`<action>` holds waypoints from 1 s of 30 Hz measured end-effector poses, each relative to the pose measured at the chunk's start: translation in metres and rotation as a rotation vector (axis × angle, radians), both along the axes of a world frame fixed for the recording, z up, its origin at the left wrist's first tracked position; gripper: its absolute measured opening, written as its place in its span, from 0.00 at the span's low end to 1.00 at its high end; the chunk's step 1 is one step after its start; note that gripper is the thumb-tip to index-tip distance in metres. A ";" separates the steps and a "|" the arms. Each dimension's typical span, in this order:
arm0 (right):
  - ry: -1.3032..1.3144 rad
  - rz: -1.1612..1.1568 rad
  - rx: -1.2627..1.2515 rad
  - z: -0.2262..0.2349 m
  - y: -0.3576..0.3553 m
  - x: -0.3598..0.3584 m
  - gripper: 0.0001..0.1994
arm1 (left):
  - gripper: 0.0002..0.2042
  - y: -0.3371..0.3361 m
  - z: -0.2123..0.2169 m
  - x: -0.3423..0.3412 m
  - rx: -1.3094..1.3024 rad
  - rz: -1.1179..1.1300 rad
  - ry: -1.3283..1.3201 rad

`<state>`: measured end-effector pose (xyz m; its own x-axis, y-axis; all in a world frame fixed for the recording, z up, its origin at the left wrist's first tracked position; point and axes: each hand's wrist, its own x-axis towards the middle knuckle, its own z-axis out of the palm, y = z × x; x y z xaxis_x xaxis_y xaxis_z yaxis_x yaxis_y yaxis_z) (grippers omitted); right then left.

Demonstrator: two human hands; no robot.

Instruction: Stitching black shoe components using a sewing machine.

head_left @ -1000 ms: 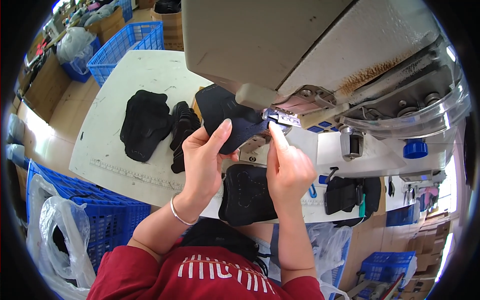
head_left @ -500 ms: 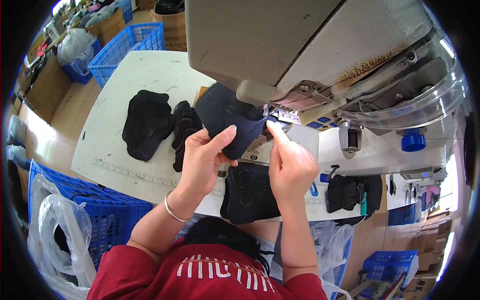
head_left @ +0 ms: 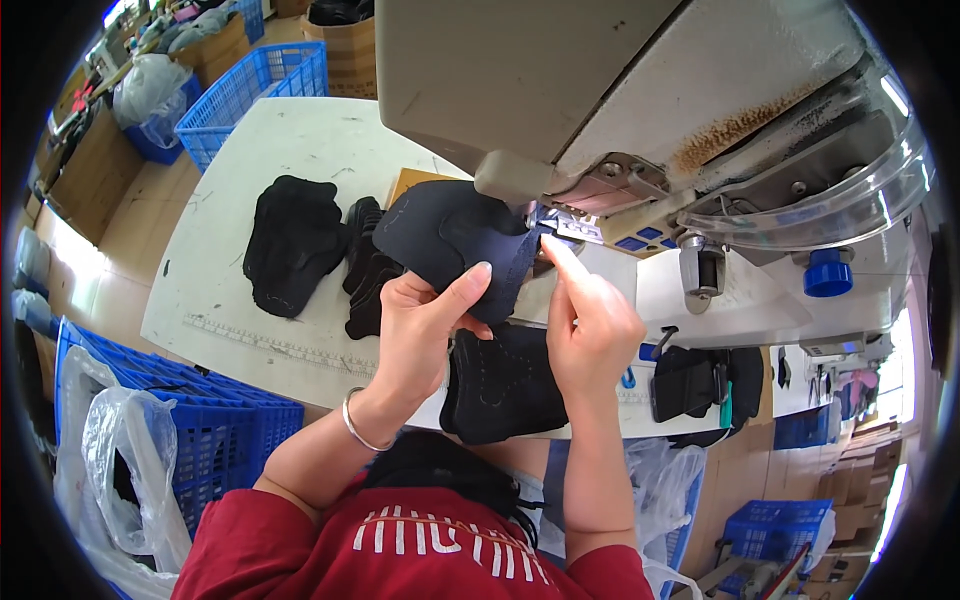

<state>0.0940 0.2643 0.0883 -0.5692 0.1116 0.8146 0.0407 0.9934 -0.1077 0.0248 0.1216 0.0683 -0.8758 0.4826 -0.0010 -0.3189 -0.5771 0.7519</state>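
A dark navy-black fabric piece [head_left: 445,228] lies with its right edge by the needle area of a sewing machine [head_left: 520,75]. My left hand [head_left: 425,320] pinches its near edge, thumb on top and fingers beneath. My right hand [head_left: 592,325] has its index finger stretched to the piece's right edge, close to the needle, with the other fingers curled in. Whether that hand also grips the edge from below is hidden. Nearer me, a stack of similar black pieces [head_left: 503,385] rests at the table's front edge.
On the white table [head_left: 225,250] are another black stack [head_left: 293,245] and a row of black pieces [head_left: 365,270] at left. A ruler strip [head_left: 270,345] runs along the table. Blue crates [head_left: 220,440] stand at left, and a dark flat object [head_left: 685,385] lies at right.
The fabric piece has turned and its far left part has swung down to the left. My left hand has shifted slightly right and nearer me; my right hand has moved a little right.
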 end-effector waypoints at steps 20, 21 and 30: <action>-0.170 0.397 -1.351 0.002 -0.030 0.026 0.09 | 0.09 0.018 0.000 0.029 0.001 0.027 -0.120; -0.187 0.403 -1.380 0.001 -0.031 0.024 0.08 | 0.08 0.018 -0.001 0.029 -0.005 0.030 -0.109; -0.140 0.423 -1.469 0.000 -0.028 0.024 0.06 | 0.06 0.017 -0.001 0.038 -0.004 0.067 -0.095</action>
<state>0.1176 0.2361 0.0880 -0.8259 0.5592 0.0721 -0.1155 -0.0426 -0.9924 0.0624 0.1384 0.0678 -0.9018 0.4232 -0.0876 -0.3500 -0.5963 0.7225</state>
